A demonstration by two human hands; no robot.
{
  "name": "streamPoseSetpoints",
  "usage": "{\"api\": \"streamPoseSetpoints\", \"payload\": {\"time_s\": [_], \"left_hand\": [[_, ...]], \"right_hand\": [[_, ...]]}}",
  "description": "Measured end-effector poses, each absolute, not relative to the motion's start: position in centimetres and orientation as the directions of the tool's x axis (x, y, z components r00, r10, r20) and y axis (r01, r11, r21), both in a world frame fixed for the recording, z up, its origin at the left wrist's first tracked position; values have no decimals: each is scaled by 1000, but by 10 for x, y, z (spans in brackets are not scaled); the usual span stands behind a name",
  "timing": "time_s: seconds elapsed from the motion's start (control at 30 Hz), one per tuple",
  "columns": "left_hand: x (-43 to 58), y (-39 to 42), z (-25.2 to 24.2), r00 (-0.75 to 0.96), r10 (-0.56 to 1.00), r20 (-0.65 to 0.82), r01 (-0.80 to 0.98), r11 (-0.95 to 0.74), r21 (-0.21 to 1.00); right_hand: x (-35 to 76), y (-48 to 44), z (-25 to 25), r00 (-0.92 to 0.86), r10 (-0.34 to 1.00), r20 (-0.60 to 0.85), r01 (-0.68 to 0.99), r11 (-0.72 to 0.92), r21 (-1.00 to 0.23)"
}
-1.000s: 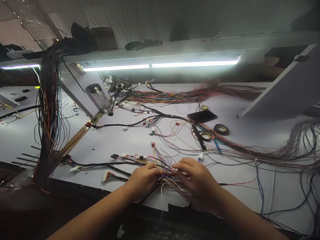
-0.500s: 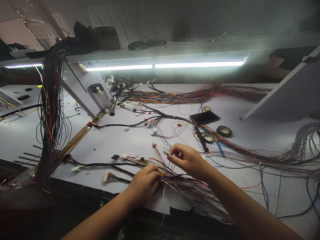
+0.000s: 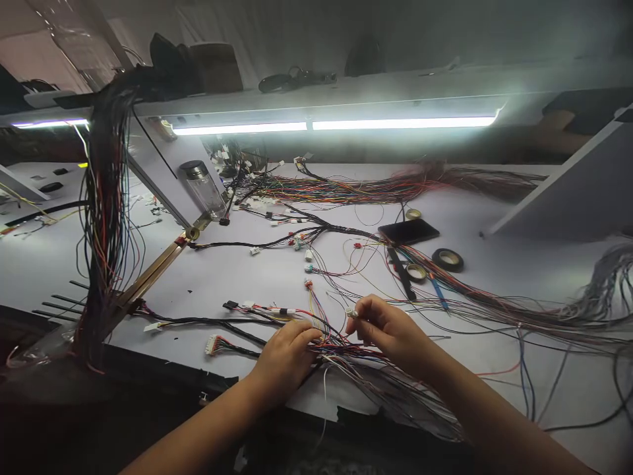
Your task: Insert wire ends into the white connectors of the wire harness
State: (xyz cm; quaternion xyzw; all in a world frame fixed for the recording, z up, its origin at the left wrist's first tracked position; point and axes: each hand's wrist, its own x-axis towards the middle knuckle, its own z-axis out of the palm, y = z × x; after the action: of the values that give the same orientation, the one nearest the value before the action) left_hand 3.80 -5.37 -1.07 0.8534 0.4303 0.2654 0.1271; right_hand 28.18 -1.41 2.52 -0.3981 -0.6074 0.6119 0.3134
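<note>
My left hand (image 3: 288, 349) is closed around the wire harness (image 3: 237, 325) near the table's front edge, where its loose wires fan out to the right. Between the thumb and fingers of my right hand (image 3: 383, 323) is a small white connector (image 3: 351, 313), held just above the wires. Close by lie a red-and-white connector (image 3: 308, 284) on thin coloured wires and a wide white connector (image 3: 211, 344) on a branch of the harness. My left fingertips are partly hidden among the wires.
A second black-wrapped harness (image 3: 341, 229) runs across the table behind. To the right are a phone (image 3: 409, 231), black tape (image 3: 448, 259), a blue pen-like tool (image 3: 439, 292) and a black strip-shaped tool (image 3: 401, 274). A glass bottle (image 3: 204, 191) leans at the left, beside a hanging wire bundle (image 3: 106, 218).
My right hand has moved slightly right and down with the white connector, away from the red-and-white one. My left hand stays on the harness. The whole view has shifted a little.
</note>
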Motion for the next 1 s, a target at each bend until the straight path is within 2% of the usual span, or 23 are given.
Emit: {"api": "streamPoseSetpoints", "payload": {"time_s": [0.1,0.17,0.2,0.23,0.3,0.37,0.43,0.5,0.57,0.7,0.77,0.87,0.93,1.0], "left_hand": [[40,-57,-7,533,721,443,725,-659,201],[42,-60,-3,582,703,409,739,-667,95],[43,-61,-1,589,716,375,749,-658,79],[45,-61,1,577,741,343,765,-637,89],[48,-62,3,494,824,277,811,-552,195],[51,-63,3,376,901,218,814,-433,387],[51,-62,2,282,944,172,746,-328,579],[50,-62,0,248,954,169,669,-295,682],[49,-61,-4,249,950,191,653,-310,691],[48,-61,-12,238,933,269,722,-355,594],[49,-62,-14,220,924,314,741,-368,562],[51,-64,-17,212,907,363,736,-393,552],[51,-66,-18,206,906,369,718,-397,572],[50,-66,-20,169,919,355,693,-368,621]], "right_hand": [[281,-13,22,-474,873,-115,120,-65,-991],[280,-13,21,-456,883,-109,145,-47,-988],[280,-13,21,-451,886,-105,158,-37,-987],[279,-13,20,-444,890,-105,162,-36,-986],[279,-14,19,-436,891,-122,141,-67,-988],[279,-15,18,-434,889,-146,111,-108,-988],[280,-16,17,-432,889,-149,117,-108,-987],[281,-17,17,-433,892,-130,162,-65,-985],[281,-18,18,-444,890,-100,230,6,-973],[280,-19,24,-479,878,4,430,238,-871],[278,-19,25,-529,845,80,530,402,-747],[271,-19,26,-627,768,132,628,598,-498],[265,-19,26,-652,749,120,669,642,-373],[257,-18,28,-651,753,100,702,646,-300]]}}
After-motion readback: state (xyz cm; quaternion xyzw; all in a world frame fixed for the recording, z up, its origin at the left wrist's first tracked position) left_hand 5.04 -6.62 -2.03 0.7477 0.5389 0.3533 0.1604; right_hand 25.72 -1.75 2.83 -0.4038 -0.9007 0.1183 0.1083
